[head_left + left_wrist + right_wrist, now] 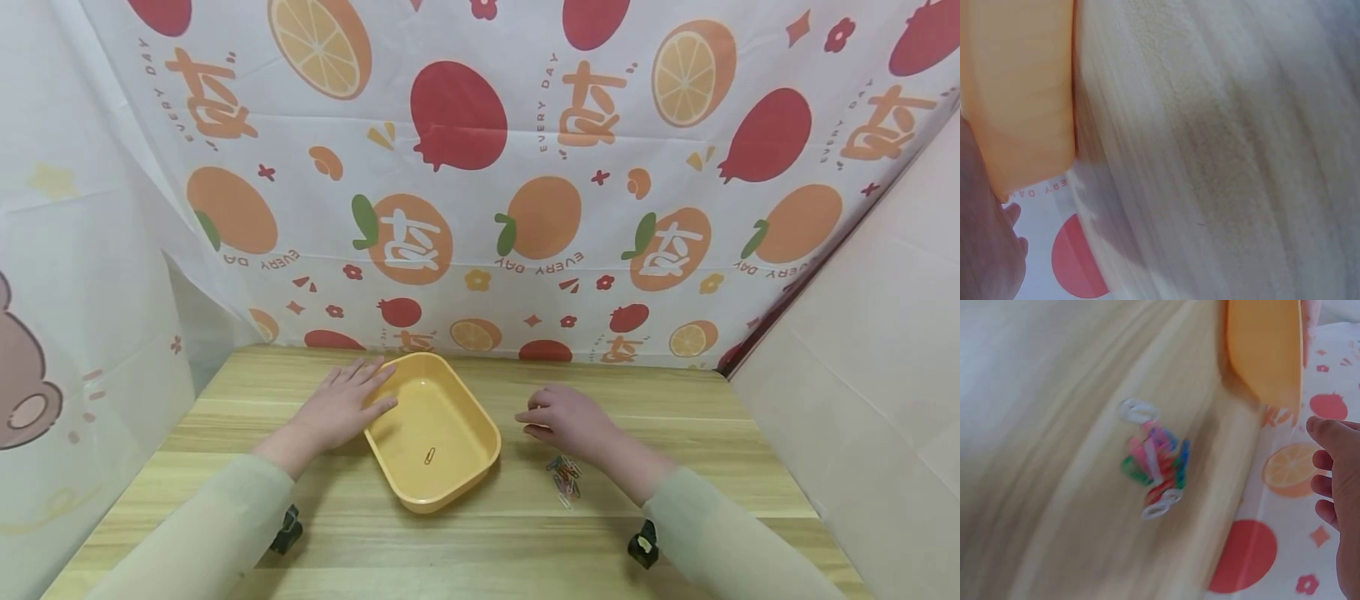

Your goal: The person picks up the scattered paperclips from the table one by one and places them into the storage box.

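A yellow rectangular tray [450, 412] stands on the table, with one orange-red paper clip [430, 456] lying inside. My left hand [339, 406] rests on the tray's left rim, fingers extended over the edge. To the right of the tray, my right hand [570, 422] hovers with loosely bent fingers; no object shows between them. Below it on the table lies a small heap of colourful paper clips [1157, 465], blurred in the right wrist view. In the left wrist view the tray's outer wall [1025, 94] hides part of the left hand [988, 244].
The wood-grain table [525, 550] meets a fruit-printed cloth [480, 233] at its back edge. White sheets hang at the left [82, 208] and right [870, 333]. A dark wrist device [643, 545] shows under the right sleeve.
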Demonstrator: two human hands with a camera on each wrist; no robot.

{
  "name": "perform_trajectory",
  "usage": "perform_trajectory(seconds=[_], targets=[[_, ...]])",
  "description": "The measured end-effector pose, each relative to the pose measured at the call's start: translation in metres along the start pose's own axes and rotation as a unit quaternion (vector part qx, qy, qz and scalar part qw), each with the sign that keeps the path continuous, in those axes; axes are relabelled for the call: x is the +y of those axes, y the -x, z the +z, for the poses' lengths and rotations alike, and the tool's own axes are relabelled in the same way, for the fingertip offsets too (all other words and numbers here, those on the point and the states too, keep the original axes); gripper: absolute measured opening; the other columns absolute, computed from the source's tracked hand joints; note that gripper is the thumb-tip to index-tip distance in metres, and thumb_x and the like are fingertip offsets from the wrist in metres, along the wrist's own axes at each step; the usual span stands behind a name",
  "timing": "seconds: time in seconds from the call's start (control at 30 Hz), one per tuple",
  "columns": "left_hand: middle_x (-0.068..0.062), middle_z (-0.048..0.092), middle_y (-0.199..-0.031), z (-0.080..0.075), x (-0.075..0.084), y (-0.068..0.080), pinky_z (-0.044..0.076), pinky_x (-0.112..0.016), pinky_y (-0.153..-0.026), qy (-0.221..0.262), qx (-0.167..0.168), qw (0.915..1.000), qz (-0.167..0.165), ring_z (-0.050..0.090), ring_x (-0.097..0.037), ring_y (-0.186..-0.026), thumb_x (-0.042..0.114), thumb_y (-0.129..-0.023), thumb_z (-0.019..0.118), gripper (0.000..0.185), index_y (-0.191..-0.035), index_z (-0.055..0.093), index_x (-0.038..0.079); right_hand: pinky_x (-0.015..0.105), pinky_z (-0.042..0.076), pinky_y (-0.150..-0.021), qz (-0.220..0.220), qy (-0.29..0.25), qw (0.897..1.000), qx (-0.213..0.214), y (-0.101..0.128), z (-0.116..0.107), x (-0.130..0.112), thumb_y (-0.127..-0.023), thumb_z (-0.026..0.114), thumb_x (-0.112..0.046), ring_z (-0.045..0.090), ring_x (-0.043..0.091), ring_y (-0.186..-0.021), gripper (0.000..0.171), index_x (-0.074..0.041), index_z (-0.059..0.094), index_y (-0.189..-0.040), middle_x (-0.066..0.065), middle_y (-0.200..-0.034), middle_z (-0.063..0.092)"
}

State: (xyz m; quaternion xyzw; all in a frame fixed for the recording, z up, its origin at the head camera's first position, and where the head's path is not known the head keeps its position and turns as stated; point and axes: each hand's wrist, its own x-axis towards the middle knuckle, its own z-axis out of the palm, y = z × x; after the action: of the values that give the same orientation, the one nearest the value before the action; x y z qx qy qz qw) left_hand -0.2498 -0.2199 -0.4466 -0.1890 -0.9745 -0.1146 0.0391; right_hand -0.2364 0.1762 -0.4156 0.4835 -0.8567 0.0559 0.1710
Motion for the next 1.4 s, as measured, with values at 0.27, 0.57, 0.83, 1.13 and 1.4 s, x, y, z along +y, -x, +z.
perform_trajectory(seconds=[0.27, 0.57, 0.83, 1.13, 1.4], targets=[[-0.013, 0.022, -0.163, 0.000, 0.002, -0.001, 0.009, -0.067, -0.116, 0.010, -0.003, 0.9999, 0.002, 0.015, -0.045, -0.147, 0.062, -0.101, 0.038, 0.071, -0.157, 0.031, 0.018, 0.031, 0.054, -0.073, 0.000, 0.025, 1.000, 0.012, 0.042, 0.011, 0.013, -0.081, 0.083, -0.020, 0.062, 0.015, -0.081, 0.022, -0.016, 0.080, -0.103, -0.003, -0.090, 0.069], [-0.013, 0.021, -0.163, 0.001, 0.000, 0.000, 0.008, -0.066, -0.116, 0.014, -0.006, 0.9999, -0.001, 0.014, -0.045, -0.148, 0.056, -0.101, 0.043, 0.069, -0.157, 0.031, 0.018, 0.032, 0.054, -0.073, 0.032, 0.007, 0.999, -0.010, 0.079, 0.022, 0.020, -0.084, 0.081, -0.020, 0.061, 0.015, -0.082, 0.019, -0.014, 0.080, -0.101, -0.003, -0.091, 0.069], [-0.012, 0.019, -0.164, 0.002, 0.000, -0.001, 0.007, -0.065, -0.117, 0.012, -0.006, 0.9999, -0.001, 0.013, -0.045, -0.148, 0.056, -0.102, 0.043, 0.069, -0.158, 0.029, 0.019, 0.033, 0.053, -0.074, 0.063, -0.004, 0.998, -0.014, 0.101, 0.027, 0.023, -0.084, 0.080, -0.021, 0.059, 0.014, -0.084, 0.017, -0.018, 0.079, -0.100, -0.005, -0.091, 0.067], [-0.012, 0.018, -0.164, 0.002, 0.000, 0.000, 0.006, -0.065, -0.117, 0.011, -0.009, 0.9999, -0.004, 0.012, -0.045, -0.148, 0.057, -0.102, 0.042, 0.069, -0.158, 0.028, 0.019, 0.034, 0.055, -0.075, 0.078, -0.011, 0.997, -0.023, 0.108, 0.028, 0.023, -0.086, 0.078, -0.025, 0.060, 0.014, -0.087, 0.018, -0.019, 0.079, -0.103, -0.006, -0.093, 0.068], [-0.011, 0.019, -0.164, 0.003, 0.000, 0.000, 0.006, -0.065, -0.117, 0.012, -0.007, 0.9999, -0.005, 0.012, -0.044, -0.148, 0.055, -0.101, 0.044, 0.068, -0.158, 0.030, 0.020, 0.034, 0.056, -0.079, 0.113, -0.015, 0.992, -0.046, 0.108, 0.032, 0.019, -0.087, 0.077, -0.029, 0.061, 0.013, -0.088, 0.019, -0.017, 0.079, -0.101, -0.006, -0.093, 0.067]])
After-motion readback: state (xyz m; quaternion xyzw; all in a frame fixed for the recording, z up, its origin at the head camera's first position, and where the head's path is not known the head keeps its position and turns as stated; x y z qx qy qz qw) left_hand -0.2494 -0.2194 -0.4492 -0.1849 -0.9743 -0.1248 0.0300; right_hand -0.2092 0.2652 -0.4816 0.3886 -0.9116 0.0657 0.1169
